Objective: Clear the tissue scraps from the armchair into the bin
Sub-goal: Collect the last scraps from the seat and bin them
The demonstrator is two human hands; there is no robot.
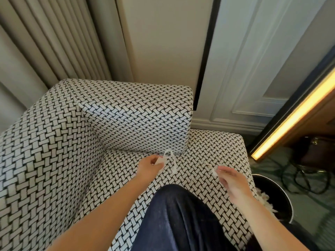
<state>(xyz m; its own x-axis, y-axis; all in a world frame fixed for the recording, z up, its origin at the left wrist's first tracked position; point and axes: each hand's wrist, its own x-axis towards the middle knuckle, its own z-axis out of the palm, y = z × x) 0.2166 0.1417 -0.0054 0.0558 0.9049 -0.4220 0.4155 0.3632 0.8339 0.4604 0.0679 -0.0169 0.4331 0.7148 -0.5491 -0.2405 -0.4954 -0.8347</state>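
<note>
The armchair (59, 153) has a black-and-white woven pattern. My left hand (150, 166) hovers over the seat near the backrest and pinches a long white tissue scrap (170, 160) that dangles from its fingers. My right hand (231, 181) is over the seat's right side, fingers fairly straight, with a small white tissue scrap (213, 171) at its fingertips; I cannot tell whether it pinches the scrap. The black round bin (279, 194) stands on the floor right of the seat, with white tissue scraps (265, 200) inside.
My knee in dark trousers (181, 220) rests on the seat's front. Curtains (45, 42) hang behind the chair, with a white panelled wall (244, 69) to the right. Black cables (304, 180) and a dark bag (315, 153) lie on the floor beyond the bin, under a lit strip (297, 113).
</note>
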